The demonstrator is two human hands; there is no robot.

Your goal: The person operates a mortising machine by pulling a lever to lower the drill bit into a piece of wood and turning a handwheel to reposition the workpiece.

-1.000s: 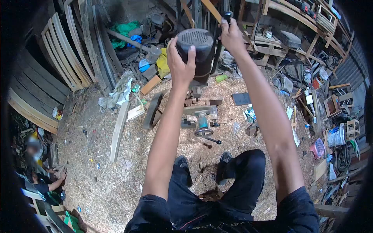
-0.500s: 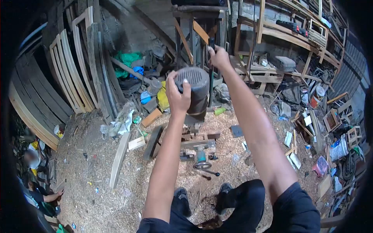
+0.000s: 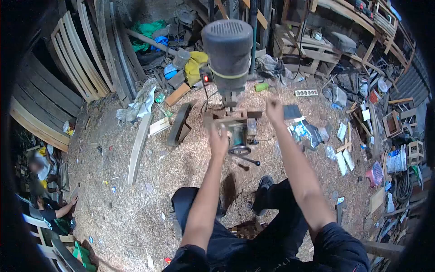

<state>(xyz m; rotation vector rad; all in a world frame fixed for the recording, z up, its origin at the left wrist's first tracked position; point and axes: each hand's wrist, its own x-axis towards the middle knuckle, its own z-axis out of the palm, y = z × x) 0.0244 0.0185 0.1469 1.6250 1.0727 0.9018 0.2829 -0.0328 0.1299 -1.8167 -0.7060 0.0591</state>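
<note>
The bench drill-type machine is standing upright ahead, its dark motor (image 3: 228,50) looming over the vise (image 3: 231,127) and hiding part of the upright post (image 3: 253,34) behind. The left hand (image 3: 218,140) is hovering at or against the vise's left front, near the handwheel (image 3: 239,150); motion is blurring its fingers, so their grip and contact cannot be told. The right hand (image 3: 274,111) is hanging right of the vise, apart from it, its fingers seemingly curling; whether they are gripping anything cannot be told.

A switch (image 3: 206,78) is glowing red left of the motor, its cable (image 3: 205,97) running down beside the vise. A dark board (image 3: 180,124) and a long curved timber (image 3: 139,147) are lying on the shavings to the left, crowding that side. A dark flat panel (image 3: 291,112) is lying just beyond the right hand, and a power strip (image 3: 306,93) is resting farther back. At far left, a person in dark clothing (image 3: 50,211) is reaching a hand toward the floor.
</note>
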